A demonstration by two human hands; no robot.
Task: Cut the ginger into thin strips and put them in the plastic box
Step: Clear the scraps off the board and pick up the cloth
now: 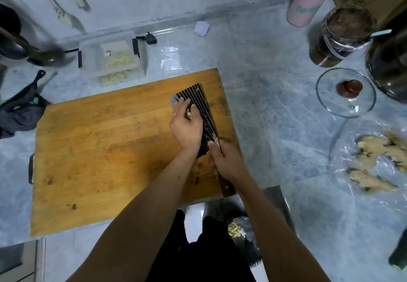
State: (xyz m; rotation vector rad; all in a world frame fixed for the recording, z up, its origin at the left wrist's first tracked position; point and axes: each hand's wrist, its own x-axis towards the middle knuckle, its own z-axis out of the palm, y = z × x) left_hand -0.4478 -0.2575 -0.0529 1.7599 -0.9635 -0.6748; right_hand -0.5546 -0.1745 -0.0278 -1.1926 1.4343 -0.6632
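Note:
A wooden cutting board [105, 149] lies on the counter. On its right part my right hand [226, 162] grips the handle of a dark ribbed cleaver [200, 101], whose blade lies tilted over the board. My left hand [187, 123] rests against the blade's left side, its fingers pinching a small pale piece of ginger [189, 114]. A clear plastic box [112, 57] with ginger strips inside stands beyond the board's far left corner. Whole ginger roots [378, 160] lie on clear plastic film at the right.
A glass lid [345, 92] with a brown knob, a dark jar [339, 37], a pink bottle [306, 4] and a big dark vessel [389, 61] stand at the right. A dark cloth [19, 110] lies left of the board. Utensils hang on the back wall.

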